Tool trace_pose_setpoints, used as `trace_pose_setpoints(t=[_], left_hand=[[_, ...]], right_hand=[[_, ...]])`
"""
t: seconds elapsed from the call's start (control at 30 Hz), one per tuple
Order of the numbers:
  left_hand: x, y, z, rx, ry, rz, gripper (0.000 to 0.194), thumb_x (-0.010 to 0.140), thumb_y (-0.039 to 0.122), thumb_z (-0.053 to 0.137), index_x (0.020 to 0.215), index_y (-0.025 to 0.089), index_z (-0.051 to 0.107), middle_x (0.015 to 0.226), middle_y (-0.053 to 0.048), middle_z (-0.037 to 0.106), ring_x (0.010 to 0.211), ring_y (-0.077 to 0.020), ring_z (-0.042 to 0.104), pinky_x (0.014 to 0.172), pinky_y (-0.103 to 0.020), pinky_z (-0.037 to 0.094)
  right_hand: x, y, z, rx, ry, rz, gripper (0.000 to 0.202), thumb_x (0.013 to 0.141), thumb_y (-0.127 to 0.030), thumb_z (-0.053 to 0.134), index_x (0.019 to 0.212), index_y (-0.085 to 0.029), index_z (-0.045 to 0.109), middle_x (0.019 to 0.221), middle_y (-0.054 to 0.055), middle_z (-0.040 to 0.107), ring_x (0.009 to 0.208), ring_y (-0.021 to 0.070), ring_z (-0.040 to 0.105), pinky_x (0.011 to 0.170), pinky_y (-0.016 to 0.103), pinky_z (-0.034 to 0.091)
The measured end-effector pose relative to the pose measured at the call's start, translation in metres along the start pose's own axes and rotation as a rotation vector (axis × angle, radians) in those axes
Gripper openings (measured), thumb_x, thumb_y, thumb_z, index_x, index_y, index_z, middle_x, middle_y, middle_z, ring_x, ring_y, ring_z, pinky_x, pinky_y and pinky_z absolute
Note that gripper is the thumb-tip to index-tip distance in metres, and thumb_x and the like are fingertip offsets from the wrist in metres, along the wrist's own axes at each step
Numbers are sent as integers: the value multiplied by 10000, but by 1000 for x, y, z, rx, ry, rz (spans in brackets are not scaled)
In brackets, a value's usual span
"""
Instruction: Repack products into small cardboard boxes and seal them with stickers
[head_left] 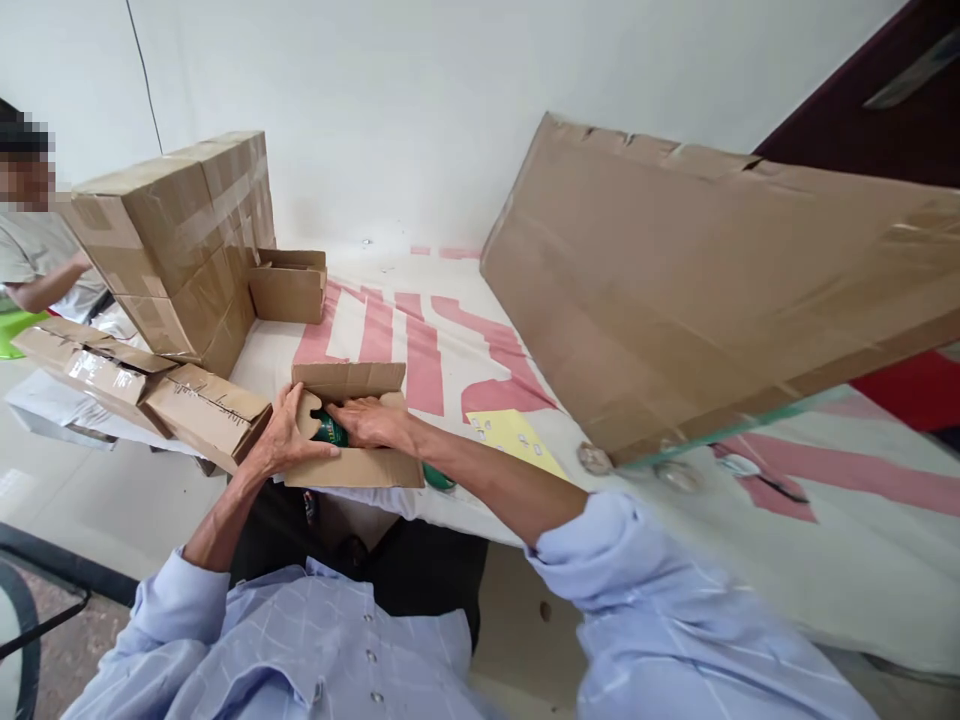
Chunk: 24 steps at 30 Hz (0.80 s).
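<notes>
A small open cardboard box (356, 468) sits at the table's near edge with its flaps spread. My left hand (281, 435) grips its left end, thumb along the front flap and fingers on the far side. Inside shows a dark green container (328, 428) with pale lettering, partly hidden by the cardboard and my fingers. My right hand (371, 422) reaches into the box with curled fingers against this container; its fingertips are partly hidden. Another green object (439, 477) peeks out under my right forearm, just right of the box.
Stacked taped cartons (172, 240) stand at the left, beside an open box (289, 290). Long cartons (202, 410) line the near left edge. A large cardboard sheet (697, 290) leans at the right, near a yellow paper (517, 440). A person (45, 250) is at far left.
</notes>
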<state>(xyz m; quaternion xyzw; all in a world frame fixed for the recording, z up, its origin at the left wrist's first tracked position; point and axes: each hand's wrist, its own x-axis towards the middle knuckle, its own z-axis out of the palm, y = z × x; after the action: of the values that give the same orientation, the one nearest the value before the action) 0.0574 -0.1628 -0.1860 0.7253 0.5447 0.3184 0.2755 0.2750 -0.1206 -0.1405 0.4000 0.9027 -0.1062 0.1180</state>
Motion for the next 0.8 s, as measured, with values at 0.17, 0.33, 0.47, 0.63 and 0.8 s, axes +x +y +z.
trace_pose_setpoints(t=[0.17, 0.33, 0.47, 0.63, 0.8], left_hand=[[1, 0, -1, 9, 19, 26, 1329, 570, 548, 1017, 1676, 193, 369, 1755, -229, 314, 1663, -467, 336, 1389, -593, 291], [1, 0, -2, 12, 40, 11, 1315, 579, 546, 1016, 1671, 182, 381, 1734, -234, 355, 1640, -455, 383, 1377, -570, 325], [1, 1, -5, -7, 46, 16, 1309, 580, 583, 1020, 1666, 206, 395, 1734, -228, 363, 1639, -459, 383, 1363, -594, 337], [1, 20, -14, 3, 160, 124, 1043, 686, 538, 989, 1568, 225, 530, 1711, -215, 404, 1604, -431, 441, 1297, -604, 427], [-4, 61, -27, -102, 243, 313, 503, 838, 516, 907, 1222, 232, 752, 1340, -128, 725, 1267, -316, 708, 1138, -512, 557]], right_hand=[[-5, 13, 8, 109, 88, -68, 587, 939, -323, 773, 1476, -164, 598, 1402, 199, 712, 1301, 354, 691, 1066, 435, 530], [-16, 37, -1, 418, 198, 7, 709, 845, -396, 884, 1472, -176, 636, 1492, 209, 686, 1391, 387, 648, 1144, 502, 514], [-30, 52, -17, 1047, 283, -166, 585, 854, -530, 875, 1296, -167, 751, 1372, 158, 767, 1280, 307, 729, 1083, 456, 591], [-46, 38, -20, 1555, 269, -365, 666, 757, -728, 923, 1069, -153, 797, 1017, 91, 809, 937, 200, 778, 864, 345, 665], [-50, 16, -16, 1621, 351, -413, 555, 825, -708, 889, 939, -177, 774, 868, 37, 758, 773, 152, 720, 757, 303, 638]])
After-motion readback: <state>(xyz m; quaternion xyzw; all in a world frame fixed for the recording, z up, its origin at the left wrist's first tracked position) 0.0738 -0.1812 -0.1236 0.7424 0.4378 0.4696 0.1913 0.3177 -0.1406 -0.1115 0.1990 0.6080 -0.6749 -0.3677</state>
